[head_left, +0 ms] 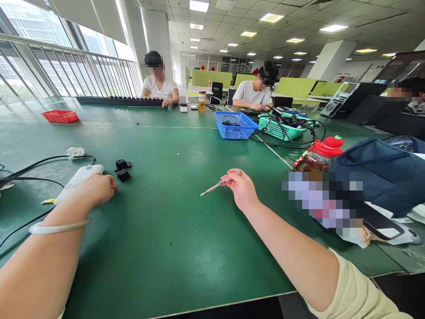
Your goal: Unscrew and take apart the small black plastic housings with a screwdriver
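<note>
My right hand (242, 189) is raised over the green table (186, 248), its fingers pinched round a slim screwdriver (217, 185) whose thin tip points left and down. On the left, my left hand (99, 189) rests by the end of a white power strip (78, 180), fingers curled in and pressed together; whether anything lies inside them is hidden. Just beyond its knuckles sit small black parts (122, 170), close together on the table. A pale bangle circles my left wrist.
Black cables (40, 161) run at the left. Farther off are a red tray (60, 116), a blue basket (236, 126) and a green basket (282, 128) with cables. A red-lidded jar (318, 155) and dark blue bag (381, 173) stand right. Several people sit beyond.
</note>
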`<state>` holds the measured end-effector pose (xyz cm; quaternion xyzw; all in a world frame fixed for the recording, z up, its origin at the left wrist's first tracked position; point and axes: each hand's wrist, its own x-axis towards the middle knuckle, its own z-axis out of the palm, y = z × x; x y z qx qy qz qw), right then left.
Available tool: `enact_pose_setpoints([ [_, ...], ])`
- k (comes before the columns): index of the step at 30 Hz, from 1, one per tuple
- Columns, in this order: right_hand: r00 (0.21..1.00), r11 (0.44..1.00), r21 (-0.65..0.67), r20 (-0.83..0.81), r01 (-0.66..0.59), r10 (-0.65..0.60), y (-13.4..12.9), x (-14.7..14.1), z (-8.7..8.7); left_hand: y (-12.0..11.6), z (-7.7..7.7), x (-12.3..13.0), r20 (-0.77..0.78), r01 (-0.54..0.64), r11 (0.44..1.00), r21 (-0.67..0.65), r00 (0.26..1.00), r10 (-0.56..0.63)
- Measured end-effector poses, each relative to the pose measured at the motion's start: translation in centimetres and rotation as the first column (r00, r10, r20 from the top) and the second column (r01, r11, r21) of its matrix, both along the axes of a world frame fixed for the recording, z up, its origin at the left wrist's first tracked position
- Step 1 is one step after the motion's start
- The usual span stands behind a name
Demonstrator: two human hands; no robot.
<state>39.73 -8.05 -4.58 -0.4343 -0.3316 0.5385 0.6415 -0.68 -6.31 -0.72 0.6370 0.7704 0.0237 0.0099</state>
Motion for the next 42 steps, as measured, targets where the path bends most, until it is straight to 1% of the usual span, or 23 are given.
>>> enact_pose_setpoints([
  [2,1.0,1.0,0.001,0.0,0.001,-0.001,0.0,0.0,0.0,-0.2,0.4,0.4,-0.084,-0.029,0.999,0.015,0.996,0.03],
  [3,1.0,1.0,0.001,0.0,0.0,0.0,0.0,-0.1,0.0,-0.3,0.7,0.7,-0.108,-0.046,0.998,0.052,0.993,0.052],
  [5,1.0,1.0,-0.001,0.002,-0.003,0.003,0.0,-0.1,0.0,-0.4,1.2,1.3,-0.084,-0.078,0.978,0.192,0.992,0.095],
  [7,1.0,1.0,-0.002,0.006,-0.007,0.007,0.0,-0.1,0.0,-0.4,1.3,1.8,-0.016,-0.08,0.961,0.265,0.996,0.087],
  [8,1.0,1.0,-0.002,0.008,-0.009,0.009,0.0,-0.1,0.0,-0.3,1.2,1.9,0.017,-0.068,0.961,0.268,0.998,0.066],
  [10,1.0,1.0,0.002,0.009,-0.01,0.01,0.0,0.0,0.0,0.0,0.8,2.1,0.051,-0.02,0.972,0.233,0.999,0.008],
  [14,1.0,1.0,0.006,0.009,-0.01,0.01,0.0,-0.1,0.0,0.7,0.1,2.1,0.016,0.058,0.986,0.154,0.998,-0.061],
  [17,1.0,1.0,0.003,0.017,-0.017,0.017,0.0,-0.1,0.0,1.2,-0.4,2.1,0.011,0.064,0.989,0.133,0.998,-0.066],
  [21,0.999,1.0,-0.005,0.029,-0.023,0.024,0.0,-0.1,0.0,1.6,-1.0,1.7,0.051,0.041,0.988,0.148,0.998,-0.049],
  [25,0.999,1.0,-0.008,0.036,-0.029,0.029,0.0,-0.1,-0.1,1.9,-1.5,1.2,0.072,0.031,0.994,0.108,0.997,-0.039],
  [28,0.999,0.999,-0.008,0.043,-0.032,0.032,0.1,0.0,-0.1,2.1,-1.8,0.9,0.06,0.058,0.99,0.131,0.996,-0.066],
  [30,0.998,0.999,-0.007,0.047,-0.033,0.034,0.1,-0.1,-0.1,2.2,-2.1,1.3,0.073,0.059,0.986,0.154,0.995,-0.071],
  [32,0.998,0.999,0.0,0.057,-0.04,0.04,0.0,-0.2,0.0,2.1,-2.3,2.7,0.088,0.074,0.982,0.175,0.992,-0.09],
  [33,0.997,0.999,0.007,0.066,-0.043,0.042,-0.1,-0.2,0.0,2.0,-2.4,3.9,0.089,0.1,0.977,0.188,0.989,-0.118],
  [34,0.996,0.999,0.016,0.079,-0.046,0.045,-0.2,-0.3,0.0,1.7,-2.5,5.4,0.094,0.15,0.969,0.196,0.981,-0.171],
  [35,0.995,0.998,0.028,0.092,-0.049,0.046,-0.3,-0.4,0.0,1.2,-2.7,7.1,0.109,0.235,0.953,0.191,0.96,-0.258],
  [37,0.993,0.997,0.061,0.112,-0.048,0.041,-0.5,-0.5,0.1,0.1,-2.9,10.8,0.154,0.427,0.888,0.172,0.879,-0.452],
  [39,0.991,0.993,0.108,0.129,-0.043,0.029,-0.7,-0.6,0.2,-1.2,-3.3,14.1,0.198,0.563,0.807,0.179,0.782,-0.59],
  [40,0.99,0.99,0.138,0.14,-0.041,0.022,-0.9,-0.6,0.2,-1.7,-3.4,15.3,0.222,0.616,0.766,0.186,0.733,-0.643],
  [41,0.987,0.984,0.171,0.158,-0.042,0.015,-1.0,-0.6,0.3,-2.1,-3.6,16.2,0.244,0.64,0.743,0.198,0.701,-0.67],
  [42,0.983,0.978,0.203,0.183,-0.048,0.01,-1.2,-0.7,0.4,-2.4,-3.8,16.7,0.265,0.648,0.733,0.207,0.684,-0.68],
])
